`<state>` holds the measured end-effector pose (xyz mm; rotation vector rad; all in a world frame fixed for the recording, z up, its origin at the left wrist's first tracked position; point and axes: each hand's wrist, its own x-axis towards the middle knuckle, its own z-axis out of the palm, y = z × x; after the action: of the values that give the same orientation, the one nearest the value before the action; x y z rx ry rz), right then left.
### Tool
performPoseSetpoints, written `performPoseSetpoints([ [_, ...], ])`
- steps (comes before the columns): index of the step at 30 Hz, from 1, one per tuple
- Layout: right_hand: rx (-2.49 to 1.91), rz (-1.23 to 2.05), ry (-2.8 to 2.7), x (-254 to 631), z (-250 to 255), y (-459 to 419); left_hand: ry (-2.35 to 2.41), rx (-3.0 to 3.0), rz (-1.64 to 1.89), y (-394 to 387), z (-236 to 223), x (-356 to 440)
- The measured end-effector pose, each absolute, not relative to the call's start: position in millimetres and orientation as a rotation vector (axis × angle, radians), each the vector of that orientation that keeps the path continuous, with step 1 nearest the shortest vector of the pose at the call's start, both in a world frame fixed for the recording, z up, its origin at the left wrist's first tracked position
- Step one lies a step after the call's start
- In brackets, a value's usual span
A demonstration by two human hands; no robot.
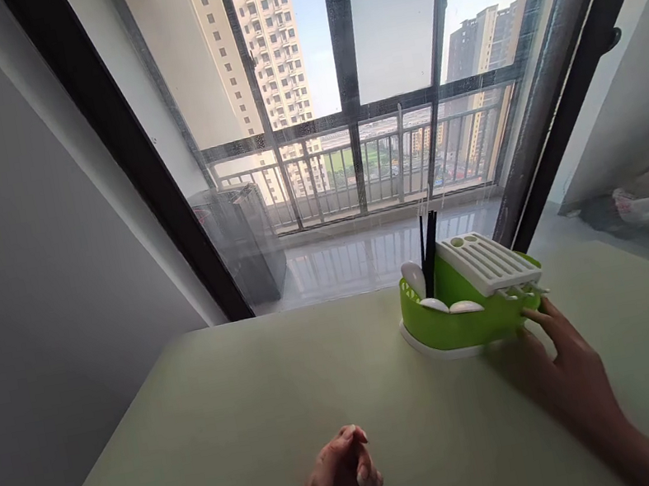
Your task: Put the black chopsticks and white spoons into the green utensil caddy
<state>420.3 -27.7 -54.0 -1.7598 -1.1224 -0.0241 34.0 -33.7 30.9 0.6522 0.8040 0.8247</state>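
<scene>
One green cutlery holder [457, 318], three white spoons [465, 306], right hand [572, 367] fingers released touching it, left hand [340, 475] clenched.

Daylight enters through the large dark-framed glass window [347, 88] ahead, bright and slightly hazy, with streaks on the pane. The pale green matte bench [237, 426] is evenly lit, with soft shadows falling toward the camera. Frame lines bow outward at the edges; focus is sharp throughout.
</scene>
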Motion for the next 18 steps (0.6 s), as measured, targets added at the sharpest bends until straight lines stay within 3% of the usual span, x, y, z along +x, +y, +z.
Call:
performPoseSetpoints([
  [18, -1.498, -0.139, -1.411, 383, -36, -32, 0.782, 0.625, 0.865, -29, 13, 38],
])
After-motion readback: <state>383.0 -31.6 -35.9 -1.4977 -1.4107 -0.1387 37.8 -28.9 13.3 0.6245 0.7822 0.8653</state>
